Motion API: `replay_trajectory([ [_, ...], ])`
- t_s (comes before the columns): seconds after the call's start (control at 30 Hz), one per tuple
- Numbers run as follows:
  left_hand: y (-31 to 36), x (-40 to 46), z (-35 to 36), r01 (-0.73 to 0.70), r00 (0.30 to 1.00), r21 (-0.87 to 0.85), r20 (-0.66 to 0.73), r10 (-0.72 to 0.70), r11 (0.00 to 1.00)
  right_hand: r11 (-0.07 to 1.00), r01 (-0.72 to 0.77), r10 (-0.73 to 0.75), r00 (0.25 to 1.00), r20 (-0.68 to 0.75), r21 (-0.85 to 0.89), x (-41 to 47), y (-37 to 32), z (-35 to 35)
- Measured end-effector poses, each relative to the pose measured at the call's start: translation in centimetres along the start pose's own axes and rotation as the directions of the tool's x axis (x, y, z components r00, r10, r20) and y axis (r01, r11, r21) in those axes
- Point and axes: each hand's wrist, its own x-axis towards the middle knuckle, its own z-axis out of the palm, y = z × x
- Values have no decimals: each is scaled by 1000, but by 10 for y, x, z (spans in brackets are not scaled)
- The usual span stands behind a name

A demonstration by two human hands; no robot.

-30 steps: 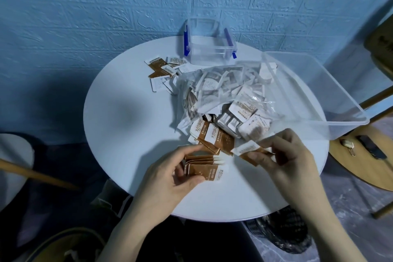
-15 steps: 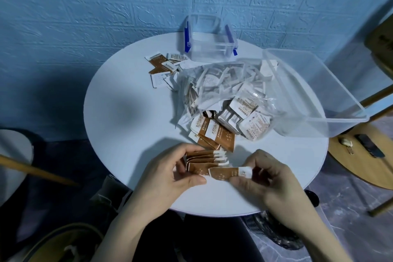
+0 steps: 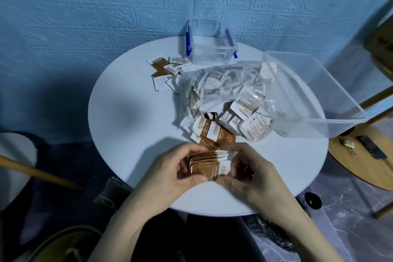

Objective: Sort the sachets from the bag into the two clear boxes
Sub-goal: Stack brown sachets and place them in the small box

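A stack of brown-and-white sachets (image 3: 209,167) is held over the near part of the round white table (image 3: 131,138). My left hand (image 3: 170,173) grips its left end and my right hand (image 3: 248,173) presses on its right end. Behind it lie loose brown sachets (image 3: 214,134) in front of a clear plastic bag (image 3: 225,93) full of white sachets. A small clear box with blue clips (image 3: 209,45) stands at the table's far edge. A large clear box (image 3: 314,91) sits at the right, partly past the table rim.
More sachets (image 3: 164,70) lie scattered at the far left of the bag. A round wooden stool (image 3: 361,155) with small items on it stands to the right. A blue textured wall is behind the table. Another table edge shows at far left.
My right hand carried a brown sachet from beside the bag to the stack in my left hand and laid it on the front. Both hands now hold the stack.
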Motion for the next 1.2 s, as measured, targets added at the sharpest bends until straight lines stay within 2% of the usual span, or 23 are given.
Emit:
replay_trajectory([
  [0.13, 3, -2, 1, -16, 1000, 43, 26, 15, 999, 998, 25, -25, 1000, 17, -49, 1, -1, 1],
  [0.3, 4, -9, 0, -23, 1000, 208, -13, 26, 978, 985, 35, -37, 999, -8, -169, 1, 1, 2],
  [0.5, 15, -9, 3, -16, 996, 374, -70, 46, 927, 979, 55, -58, 998, -7, -194, 6, 1, 1],
  [0.6, 19, -10, 1, -35, 997, 395, -53, 61, 918, 959, 107, -115, 993, -16, -264, 8, 5, 1],
  [0.67, 15, -9, -1, -11, 997, 349, -67, 36, 937, 949, 163, -172, 985, -11, -269, 8, 5, 0],
  [0.73, 11, -5, -4, 2, 994, 230, -109, 23, 973, 965, 195, -200, 980, -11, -177, 7, 2, -3],
  [0.83, 14, 5, -11, -32, 985, 36, -170, 38, 999, 981, 172, -173, 985, 7, 91, 12, -9, -8],
  [0.97, 32, 26, -23, -49, 988, -31, -146, 44, 998, 934, 182, -196, 981, 14, 307, 29, -31, -17],
  [1.03, 41, 38, -28, -64, 988, -22, -139, 60, 998, 922, 159, -171, 985, 5, 352, 40, -40, -23],
  [1.2, 61, 70, -42, -97, 990, -53, -111, 90, 994, 931, 197, -218, 975, 36, 309, 75, -62, -42],
])
